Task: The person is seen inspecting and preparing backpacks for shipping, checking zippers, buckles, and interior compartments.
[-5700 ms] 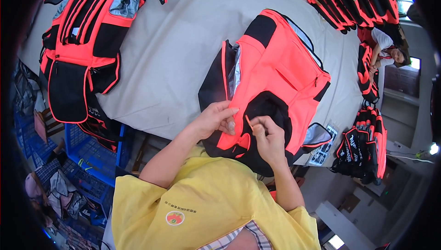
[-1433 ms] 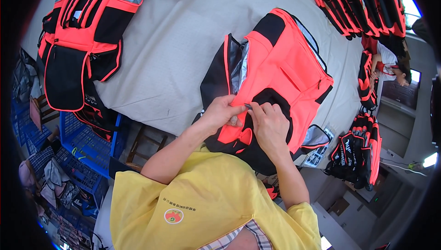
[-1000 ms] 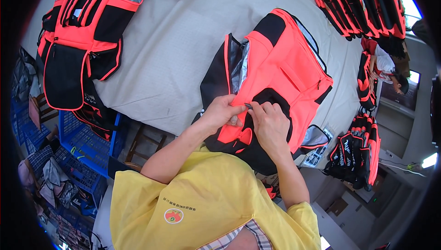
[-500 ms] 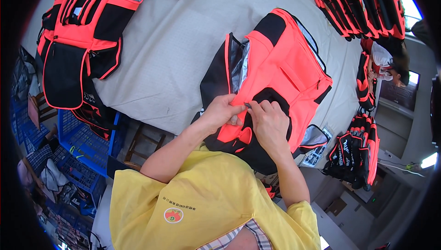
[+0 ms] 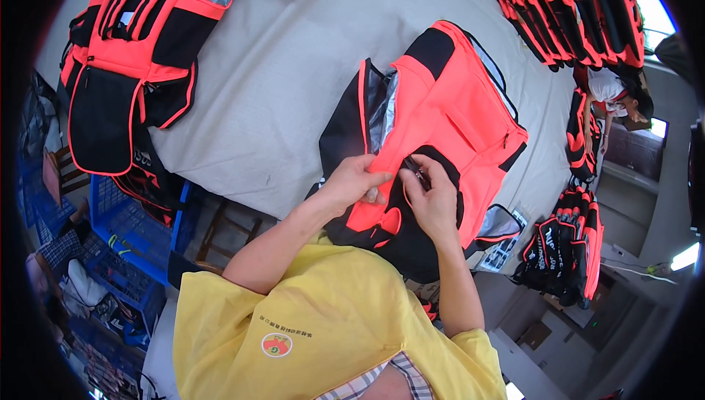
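Observation:
A bright coral and black backpack (image 5: 432, 110) lies in front of me on the cloth-covered table, its silver-lined side panel hanging open. My left hand (image 5: 357, 182) is closed on the coral edge of the bag near its bottom end, thumb and fingers pinching the fabric. Just to the right, my right hand (image 5: 438, 200) is closed around small dark thread snips (image 5: 418, 171), partly hidden by the fingers. Its fingers lie over a black panel of the bag, slightly apart from the left hand.
Another coral and black backpack (image 5: 128, 69) lies at the far left. Stacked bags (image 5: 569, 14) stand at the far right, with more bags (image 5: 565, 246) below. Blue plastic crates (image 5: 136, 231) stand at the lower left. A person (image 5: 617, 91) works at the right.
My right hand has turned and drawn slightly away from the left, and the snips show more between its fingers. The left hand keeps its pinch on the bag's edge.

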Tool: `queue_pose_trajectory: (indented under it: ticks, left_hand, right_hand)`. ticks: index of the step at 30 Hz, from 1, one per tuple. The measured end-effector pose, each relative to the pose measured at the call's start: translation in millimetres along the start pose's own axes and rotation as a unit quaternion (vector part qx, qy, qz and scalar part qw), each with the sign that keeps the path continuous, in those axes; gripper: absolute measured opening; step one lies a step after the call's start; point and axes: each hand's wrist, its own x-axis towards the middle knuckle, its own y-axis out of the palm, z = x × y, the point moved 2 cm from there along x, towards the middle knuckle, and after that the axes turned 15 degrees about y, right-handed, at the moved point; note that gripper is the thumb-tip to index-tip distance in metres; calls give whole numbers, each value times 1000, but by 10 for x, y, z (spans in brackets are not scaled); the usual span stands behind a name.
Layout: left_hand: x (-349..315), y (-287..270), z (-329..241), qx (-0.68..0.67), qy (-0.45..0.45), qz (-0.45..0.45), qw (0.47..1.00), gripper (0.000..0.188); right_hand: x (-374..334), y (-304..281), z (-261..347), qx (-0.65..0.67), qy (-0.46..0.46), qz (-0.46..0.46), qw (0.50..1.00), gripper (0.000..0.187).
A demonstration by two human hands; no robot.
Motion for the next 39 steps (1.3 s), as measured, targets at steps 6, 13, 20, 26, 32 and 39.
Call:
queue_pose_trajectory:
  ticks: [6,13,20,26,32,39]
  left_hand:
    - [11,14,-35,22,10,7,1000,23]
    - [88,91,32,100,-14,-63,993,26]
    - [177,184,134,150,40,-70,985,25]
    - [221,0,329,209,139,-49,967,25]
    - [192,183,267,194,119,-45,973,12]
    - [-404,381,151,312,136,-87,936,32]
  right_hand:
    - [-60,30,-22,62,44,-5,997,36]
    - [-604,-376,-1277,257,121,-141,949,27]
    - [-2113,-1137,-2739,249,240,-402,848,23]
    - [-3477,-2528,-3763,88,262,-573,772,24]
    - [-4450,-3725,-4644,13,251,-651,716,42]
    - [-2925,-2167,-5931,149,341,-363,854,46]
